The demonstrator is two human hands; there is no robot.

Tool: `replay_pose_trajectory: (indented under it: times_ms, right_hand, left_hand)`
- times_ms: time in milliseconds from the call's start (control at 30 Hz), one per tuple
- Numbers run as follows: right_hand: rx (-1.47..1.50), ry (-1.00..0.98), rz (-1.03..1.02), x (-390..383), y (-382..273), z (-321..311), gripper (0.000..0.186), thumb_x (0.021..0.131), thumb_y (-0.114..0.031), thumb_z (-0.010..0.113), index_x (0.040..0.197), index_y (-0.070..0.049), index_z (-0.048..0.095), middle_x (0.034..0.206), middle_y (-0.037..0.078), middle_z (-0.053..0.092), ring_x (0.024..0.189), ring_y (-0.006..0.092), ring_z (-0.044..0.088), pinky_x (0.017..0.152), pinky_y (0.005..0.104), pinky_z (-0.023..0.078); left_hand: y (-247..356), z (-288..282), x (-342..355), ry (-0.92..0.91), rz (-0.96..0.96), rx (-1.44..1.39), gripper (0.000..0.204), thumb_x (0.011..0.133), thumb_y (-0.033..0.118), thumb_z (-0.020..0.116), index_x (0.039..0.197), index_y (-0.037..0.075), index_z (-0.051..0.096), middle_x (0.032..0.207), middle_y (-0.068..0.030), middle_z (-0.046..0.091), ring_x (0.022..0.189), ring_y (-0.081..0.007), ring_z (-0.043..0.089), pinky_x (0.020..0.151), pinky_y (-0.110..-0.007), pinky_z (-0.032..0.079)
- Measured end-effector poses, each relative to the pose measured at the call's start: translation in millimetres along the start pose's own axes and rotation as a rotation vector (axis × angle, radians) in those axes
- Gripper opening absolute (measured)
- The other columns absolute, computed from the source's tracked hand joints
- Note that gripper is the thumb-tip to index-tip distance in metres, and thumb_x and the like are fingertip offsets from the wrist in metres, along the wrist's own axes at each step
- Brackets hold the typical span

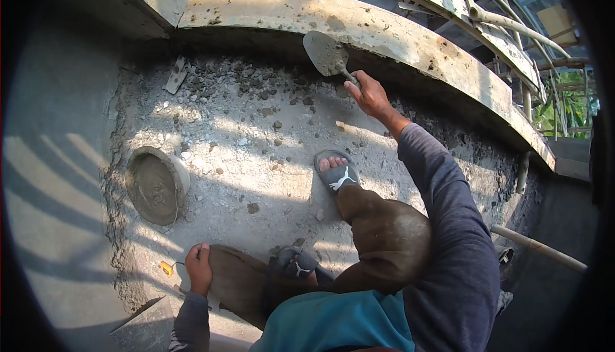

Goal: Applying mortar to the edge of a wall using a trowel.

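Note:
My right hand (pixel 371 98) is closed around the handle of a trowel (pixel 325 53). The trowel's broad grey blade, smeared with mortar, is raised and overlaps the curved concrete ledge (pixel 275 12) in the picture. Low on the left, my left hand (pixel 199 270) has its fingers curled in beside my brown trouser leg (pixel 237 281); whatever they hold, if anything, is hidden. Close to that hand lies a small yellow object (pixel 167 268) with a thin dark line running from it. A round bucket (pixel 181 176) containing grey wet mortar stands farther off, at the left.
Rubble and mortar lumps (pixel 250 89) litter the floor under the ledge. A flat grey board (pixel 148 327) leans at the lower left, by the plastered wall (pixel 51 179). Bamboo poles (pixel 522 28) rise beyond the ledge; another pole (pixel 541 247) juts in at right.

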State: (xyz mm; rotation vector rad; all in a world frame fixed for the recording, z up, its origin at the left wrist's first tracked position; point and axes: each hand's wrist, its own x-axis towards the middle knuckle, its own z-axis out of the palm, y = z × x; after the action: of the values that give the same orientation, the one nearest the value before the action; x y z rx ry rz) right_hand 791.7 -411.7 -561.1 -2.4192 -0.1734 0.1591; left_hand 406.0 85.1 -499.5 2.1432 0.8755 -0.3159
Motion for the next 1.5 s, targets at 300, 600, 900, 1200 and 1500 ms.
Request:
replay_pose_trajectory:
  times_ms: [300, 600, 900, 1200, 1500]
  right_hand:
    - [-0.093, 0.143, 0.061, -60.6, 67.7, -51.3, 0.034, 0.094, -0.034, 0.062, 0.110, -0.004, 0.058, 0.097, 0.022, 0.065, 0.094, 0.0415, 0.063, 0.080, 0.0466, 0.049]
    - [-0.244, 0.195, 0.282, -124.9, 75.3, -93.9, 0.038, 0.091, -0.037, 0.063, 0.110, -0.005, 0.060, 0.095, 0.022, 0.066, 0.092, 0.0412, 0.064, 0.079, 0.0468, 0.050]
    - [-0.196, -0.678, -0.056, -108.2, -12.1, -47.1, 0.041, 0.088, -0.038, 0.066, 0.106, -0.001, 0.064, 0.092, 0.021, 0.069, 0.089, 0.0393, 0.066, 0.078, 0.0459, 0.051]
    - [0.360, -0.594, 0.489, -44.3, -26.6, -56.8, 0.026, 0.089, -0.029, 0.060, 0.091, -0.003, 0.064, 0.072, 0.005, 0.060, 0.057, 0.0143, 0.057, 0.049, 0.0294, 0.047]
    - [0.042, -0.863, 0.233, -71.8, -34.2, -9.2, 0.036, 0.089, -0.034, 0.065, 0.099, 0.000, 0.063, 0.081, 0.009, 0.066, 0.062, 0.0186, 0.062, 0.056, 0.0351, 0.051]
  left_hand:
    - [7.8, 8.5, 15.4, -0.074, 0.049, 0.014, 0.029, 0.094, 0.023, 0.063, 0.101, -0.005, 0.068, 0.093, -0.0121, 0.071, 0.089, -0.0187, 0.063, 0.084, -0.032, 0.049]
    - [13.7, 13.0, 16.8, -0.079, 0.065, -0.021, 0.028, 0.094, 0.021, 0.064, 0.102, -0.005, 0.068, 0.094, -0.0106, 0.071, 0.089, -0.0165, 0.063, 0.084, -0.031, 0.049]
    - [-24.5, -2.3, 54.1, 0.031, -0.670, -0.534, 0.100, 0.082, 0.078, 0.054, 0.150, 0.007, 0.031, 0.131, -0.0200, 0.048, 0.122, -0.0306, 0.048, 0.097, -0.042, 0.043]
    - [-8.2, 11.4, 117.8, 0.469, -0.517, -1.200, 0.091, 0.090, 0.061, 0.058, 0.151, 0.005, 0.021, 0.140, -0.0198, 0.038, 0.125, -0.0303, 0.049, 0.106, -0.043, 0.042]
    - [-48.2, 17.4, 162.8, 0.455, -0.399, -1.621, 0.029, 0.099, 0.015, 0.052, 0.122, -0.004, 0.049, 0.125, -0.0195, 0.054, 0.113, -0.0289, 0.058, 0.097, -0.041, 0.054]
